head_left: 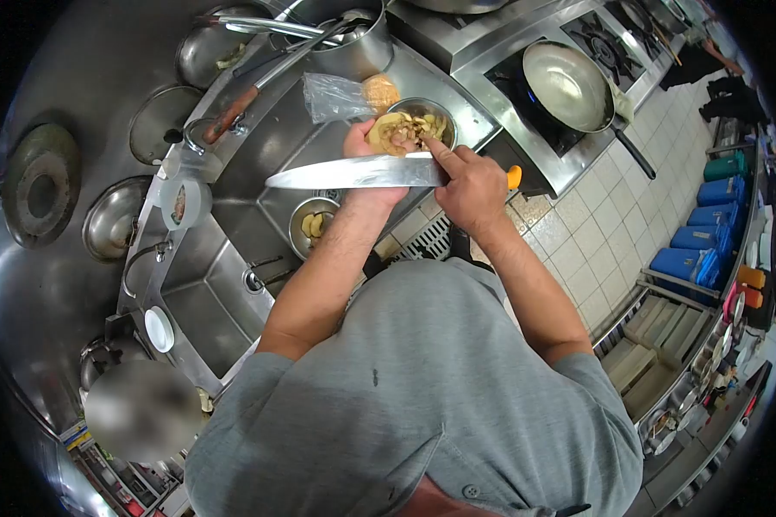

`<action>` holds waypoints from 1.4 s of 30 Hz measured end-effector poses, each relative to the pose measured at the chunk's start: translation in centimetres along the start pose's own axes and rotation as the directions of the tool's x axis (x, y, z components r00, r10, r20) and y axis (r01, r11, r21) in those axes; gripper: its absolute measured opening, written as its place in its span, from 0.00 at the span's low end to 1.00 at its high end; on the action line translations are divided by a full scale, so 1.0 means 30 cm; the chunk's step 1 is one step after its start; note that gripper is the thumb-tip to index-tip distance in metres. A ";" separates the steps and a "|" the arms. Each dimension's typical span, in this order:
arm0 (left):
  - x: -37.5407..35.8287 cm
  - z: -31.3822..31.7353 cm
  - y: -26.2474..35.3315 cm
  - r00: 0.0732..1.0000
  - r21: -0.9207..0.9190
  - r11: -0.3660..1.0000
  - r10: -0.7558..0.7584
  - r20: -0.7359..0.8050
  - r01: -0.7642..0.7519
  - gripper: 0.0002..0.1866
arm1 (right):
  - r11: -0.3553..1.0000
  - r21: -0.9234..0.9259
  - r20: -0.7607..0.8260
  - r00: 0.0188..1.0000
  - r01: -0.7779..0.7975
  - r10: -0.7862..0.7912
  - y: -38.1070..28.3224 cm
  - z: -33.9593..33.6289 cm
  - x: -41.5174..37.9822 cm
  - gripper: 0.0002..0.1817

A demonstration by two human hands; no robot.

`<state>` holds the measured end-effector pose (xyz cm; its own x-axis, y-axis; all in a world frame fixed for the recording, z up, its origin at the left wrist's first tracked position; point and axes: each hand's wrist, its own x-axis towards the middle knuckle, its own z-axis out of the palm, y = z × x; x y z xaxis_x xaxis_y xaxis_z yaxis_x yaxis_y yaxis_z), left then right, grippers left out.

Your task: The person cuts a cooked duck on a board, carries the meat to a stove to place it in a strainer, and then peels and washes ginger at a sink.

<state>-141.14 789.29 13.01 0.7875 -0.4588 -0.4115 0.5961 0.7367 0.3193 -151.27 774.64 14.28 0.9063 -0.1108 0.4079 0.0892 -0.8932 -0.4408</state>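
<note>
My left hand (364,142) is raised over the steel counter, cupping a pile of pale sliced food (397,131). Just behind the slices stands a small metal bowl (431,110). My right hand (472,188) grips a large knife by its orange handle (514,177), index finger stretched forward along the top of the blade. The broad blade (345,172) points left and lies flat across my left wrist, just below the slices.
A steel sink (224,250) lies below the knife, with a small bowl of slices (313,226) in it. A plastic bag (334,95), a pot of utensils (349,43) and lids sit behind. A wok (567,84) rests on the burner at right; blue crates (703,237) stand on the tiled floor.
</note>
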 end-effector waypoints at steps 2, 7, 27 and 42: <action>-0.045 0.084 -0.009 0.995 -0.001 0.999 0.039 -0.092 -0.039 0.17 | 1.000 -0.011 0.035 0.999 -0.018 0.019 0.032 0.000 0.000 0.32; -0.021 -0.029 0.022 0.990 -0.003 0.999 0.051 -0.128 -0.051 0.19 | 0.999 -0.036 0.074 0.997 -0.033 0.035 0.137 0.020 -0.002 0.32; -0.015 -0.005 -0.029 0.984 0.186 0.970 0.170 -0.061 -0.156 0.15 | 0.988 0.028 0.109 0.983 -0.151 0.148 0.146 0.072 0.015 0.31; 0.051 -0.095 -0.052 0.948 0.304 0.905 0.317 -0.016 -0.297 0.16 | 0.963 0.097 0.183 0.955 -0.253 0.233 0.085 0.102 -0.002 0.31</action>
<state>-141.31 788.85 9.45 0.9332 -0.1940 -0.3025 0.3531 0.6518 0.6711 -149.82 773.71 10.68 0.9620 -0.2342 0.1406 -0.1038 -0.7894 -0.6051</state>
